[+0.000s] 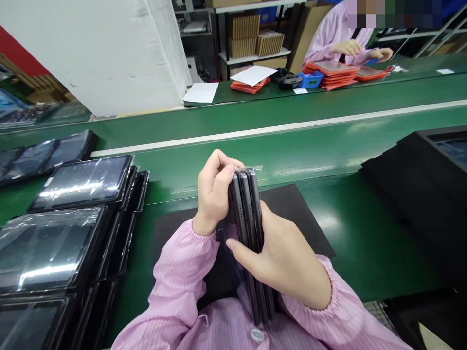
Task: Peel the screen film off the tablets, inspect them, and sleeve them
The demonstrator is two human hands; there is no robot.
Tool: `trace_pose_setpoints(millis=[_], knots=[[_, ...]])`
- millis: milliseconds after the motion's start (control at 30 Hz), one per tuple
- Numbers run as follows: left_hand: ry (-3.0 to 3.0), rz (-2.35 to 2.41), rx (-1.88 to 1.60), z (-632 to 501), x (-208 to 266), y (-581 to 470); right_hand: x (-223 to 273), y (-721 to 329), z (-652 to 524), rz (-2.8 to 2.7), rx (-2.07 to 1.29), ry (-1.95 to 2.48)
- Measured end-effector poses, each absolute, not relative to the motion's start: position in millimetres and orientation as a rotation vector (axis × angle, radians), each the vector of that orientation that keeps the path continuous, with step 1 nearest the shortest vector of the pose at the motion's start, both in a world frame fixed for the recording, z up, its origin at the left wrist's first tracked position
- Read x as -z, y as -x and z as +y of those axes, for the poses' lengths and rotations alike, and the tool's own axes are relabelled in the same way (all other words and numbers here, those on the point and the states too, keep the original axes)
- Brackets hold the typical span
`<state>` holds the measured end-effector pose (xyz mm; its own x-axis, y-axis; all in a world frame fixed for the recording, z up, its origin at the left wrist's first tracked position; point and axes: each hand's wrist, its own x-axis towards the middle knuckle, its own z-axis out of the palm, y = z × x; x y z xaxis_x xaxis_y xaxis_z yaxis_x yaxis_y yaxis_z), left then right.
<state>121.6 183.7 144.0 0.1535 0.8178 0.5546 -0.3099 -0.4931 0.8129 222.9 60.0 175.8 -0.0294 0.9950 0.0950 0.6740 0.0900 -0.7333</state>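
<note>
Three dark tablets (248, 214) stand on edge, pressed side by side, in front of my chest. My right hand (282, 253) grips them from the right, its thumb laid across their near edges. At their upper left corner, my left hand (217, 192) is closed, thumb and fingers pinched at the corner; a bit of clear film sticks out beside the top. Beneath the tablets lies a black mat (295, 218) on the green bench. The fingers of my right hand behind the tablets are hidden.
Stacks of film-covered tablets (83, 182) stand at the left. Black sheets (408, 194) and a dark box edge are at the right. Across the green conveyor (204, 129), a co-worker in a pink sleeve (324, 36) stands behind orange-wrapped stacks (332, 73) and a blue bin (311, 80).
</note>
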Motion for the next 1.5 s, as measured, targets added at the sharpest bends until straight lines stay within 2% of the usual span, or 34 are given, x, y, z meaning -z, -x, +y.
trace_pose_setpoints(millis=[133, 367, 567, 1500], knots=[[-1.491, 0.504, -1.503, 183, -145, -122, -175, -227, 61, -1.815, -0.664, 1.667], [-1.423, 0.526, -1.493, 196, -140, -121, -177, -239, 74, -2.027, -0.94, 1.499], [-1.354, 0.484, -1.483, 202, -137, -120, -178, -241, 79, -2.046, -1.023, 1.429], [-1.403, 0.491, -1.495, 199, -140, -121, -177, -238, 77, -2.031, -1.004, 1.384]])
